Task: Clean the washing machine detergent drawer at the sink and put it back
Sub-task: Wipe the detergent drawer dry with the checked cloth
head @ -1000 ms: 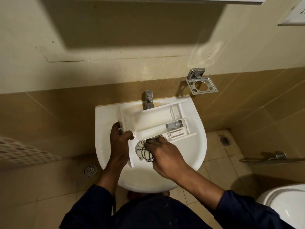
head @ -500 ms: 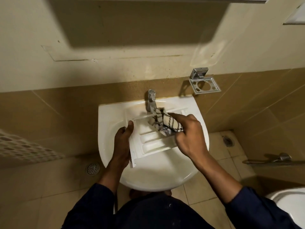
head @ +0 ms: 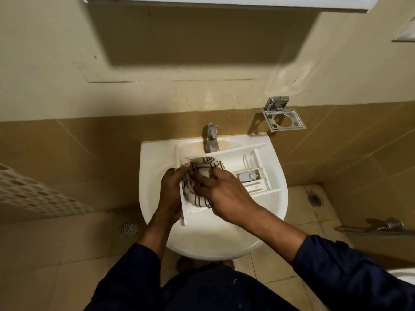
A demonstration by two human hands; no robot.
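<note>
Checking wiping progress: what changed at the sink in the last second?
The drawer was turned over and back, compartments up. The right hand carried the cloth from the tap to the drawer's left end. The left hand still grips that end, over the sink.

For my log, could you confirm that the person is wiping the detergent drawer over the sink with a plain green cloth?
Not quite: the head view shows that the cloth is whitish with dark stripes, not plain green. The rest holds: it is being used to wipe the detergent drawer over the sink.
</note>
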